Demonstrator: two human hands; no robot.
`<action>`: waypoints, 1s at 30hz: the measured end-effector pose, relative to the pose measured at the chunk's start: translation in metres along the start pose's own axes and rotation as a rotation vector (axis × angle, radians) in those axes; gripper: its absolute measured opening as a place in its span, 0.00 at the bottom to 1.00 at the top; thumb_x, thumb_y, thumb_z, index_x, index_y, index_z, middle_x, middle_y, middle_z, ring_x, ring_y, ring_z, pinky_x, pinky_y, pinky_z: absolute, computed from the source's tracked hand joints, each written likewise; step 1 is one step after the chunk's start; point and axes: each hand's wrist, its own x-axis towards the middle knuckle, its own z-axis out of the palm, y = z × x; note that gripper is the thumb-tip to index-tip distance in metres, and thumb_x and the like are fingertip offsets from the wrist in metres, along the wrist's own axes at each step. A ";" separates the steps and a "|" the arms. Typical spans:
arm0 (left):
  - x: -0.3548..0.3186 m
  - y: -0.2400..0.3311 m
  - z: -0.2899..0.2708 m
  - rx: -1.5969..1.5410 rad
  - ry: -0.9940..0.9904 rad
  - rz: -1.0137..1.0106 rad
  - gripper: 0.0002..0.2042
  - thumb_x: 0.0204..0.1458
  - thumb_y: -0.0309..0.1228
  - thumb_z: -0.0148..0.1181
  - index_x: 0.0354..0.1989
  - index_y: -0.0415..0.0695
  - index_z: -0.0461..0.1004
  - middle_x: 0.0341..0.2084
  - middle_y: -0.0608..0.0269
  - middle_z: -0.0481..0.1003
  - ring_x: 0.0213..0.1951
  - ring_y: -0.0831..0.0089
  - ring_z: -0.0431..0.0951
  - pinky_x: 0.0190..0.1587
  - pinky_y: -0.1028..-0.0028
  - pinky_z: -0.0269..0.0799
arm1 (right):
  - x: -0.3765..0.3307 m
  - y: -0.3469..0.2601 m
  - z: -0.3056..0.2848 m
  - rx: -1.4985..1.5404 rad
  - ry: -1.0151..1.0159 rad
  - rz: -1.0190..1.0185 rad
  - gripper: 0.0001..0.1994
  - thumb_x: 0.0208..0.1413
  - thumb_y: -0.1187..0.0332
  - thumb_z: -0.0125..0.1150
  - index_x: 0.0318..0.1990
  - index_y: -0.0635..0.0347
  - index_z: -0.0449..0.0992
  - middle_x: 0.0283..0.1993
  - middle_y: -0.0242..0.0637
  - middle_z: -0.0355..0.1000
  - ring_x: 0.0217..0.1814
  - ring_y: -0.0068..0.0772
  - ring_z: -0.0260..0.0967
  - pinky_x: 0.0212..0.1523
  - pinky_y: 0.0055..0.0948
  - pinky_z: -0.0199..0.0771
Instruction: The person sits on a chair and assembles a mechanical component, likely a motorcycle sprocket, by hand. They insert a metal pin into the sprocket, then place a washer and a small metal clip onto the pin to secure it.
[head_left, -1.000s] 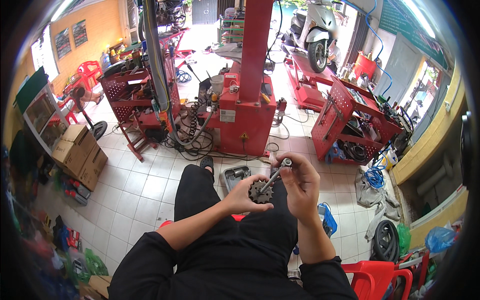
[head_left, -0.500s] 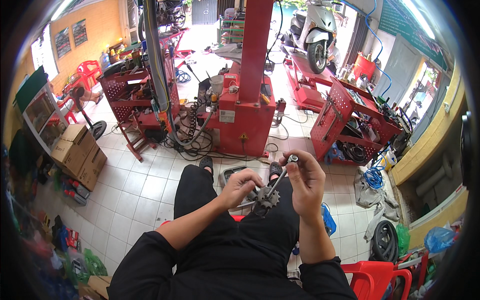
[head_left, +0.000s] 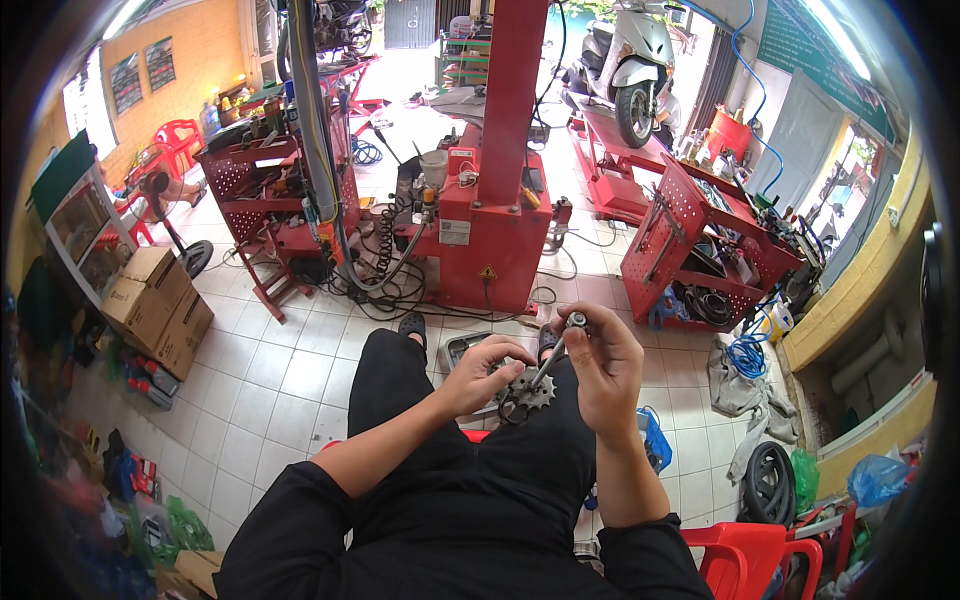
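Above the seated person's black-trousered lap, the left hand (head_left: pixel 478 372) pinched the small toothed steel sprocket (head_left: pixel 527 391) in a closed grip, while the right hand (head_left: pixel 603 372), fingers wrapped shut, held a slim metal tool (head_left: pixel 556 347) slanting down-left onto the sprocket.

White tile floor (head_left: pixel 270 370) w/ cardboard boxes (head_left: pixel 155 310), cables (head_left: pixel 400 295), metal tray (head_left: pixel 465 350).
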 end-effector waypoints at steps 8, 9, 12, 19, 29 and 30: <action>-0.001 -0.004 0.000 0.028 0.067 -0.014 0.08 0.54 0.31 0.55 0.32 0.38 0.75 0.34 0.59 0.74 0.42 0.70 0.72 0.48 0.71 0.65 | 0.001 -0.001 -0.001 -0.010 0.010 0.001 0.09 0.59 0.73 0.56 0.46 0.64 0.73 0.38 0.32 0.74 0.41 0.17 0.68 0.42 0.19 0.64; -0.001 -0.007 0.002 -0.004 0.110 -0.014 0.07 0.53 0.30 0.56 0.30 0.38 0.75 0.31 0.60 0.74 0.40 0.69 0.72 0.46 0.71 0.65 | 0.001 0.000 -0.001 -0.014 0.013 0.001 0.09 0.59 0.73 0.56 0.46 0.64 0.73 0.38 0.32 0.74 0.41 0.17 0.68 0.42 0.19 0.64; -0.003 -0.006 0.001 0.009 0.179 0.010 0.07 0.52 0.28 0.57 0.26 0.37 0.74 0.29 0.61 0.73 0.37 0.70 0.71 0.43 0.71 0.64 | 0.001 -0.001 -0.001 -0.029 0.004 0.002 0.09 0.59 0.74 0.56 0.45 0.64 0.74 0.38 0.32 0.74 0.41 0.18 0.69 0.42 0.20 0.64; -0.001 0.000 0.004 0.057 0.257 0.060 0.07 0.52 0.29 0.57 0.26 0.38 0.75 0.28 0.61 0.73 0.37 0.70 0.71 0.43 0.71 0.63 | -0.001 -0.003 0.004 -0.038 -0.022 -0.048 0.08 0.57 0.75 0.57 0.44 0.63 0.74 0.36 0.32 0.73 0.40 0.19 0.69 0.43 0.21 0.64; -0.001 -0.004 0.004 0.129 0.116 -0.002 0.07 0.54 0.28 0.56 0.33 0.37 0.77 0.33 0.60 0.74 0.40 0.71 0.73 0.46 0.72 0.66 | 0.000 0.000 0.000 -0.049 0.009 -0.019 0.08 0.59 0.73 0.56 0.45 0.63 0.74 0.37 0.31 0.74 0.40 0.17 0.69 0.43 0.21 0.63; -0.001 -0.002 0.004 0.128 0.118 -0.002 0.07 0.53 0.28 0.56 0.33 0.37 0.76 0.33 0.60 0.74 0.39 0.71 0.73 0.46 0.72 0.66 | 0.000 0.001 0.000 -0.054 0.007 -0.021 0.08 0.59 0.72 0.56 0.45 0.63 0.73 0.37 0.31 0.74 0.40 0.17 0.68 0.43 0.20 0.63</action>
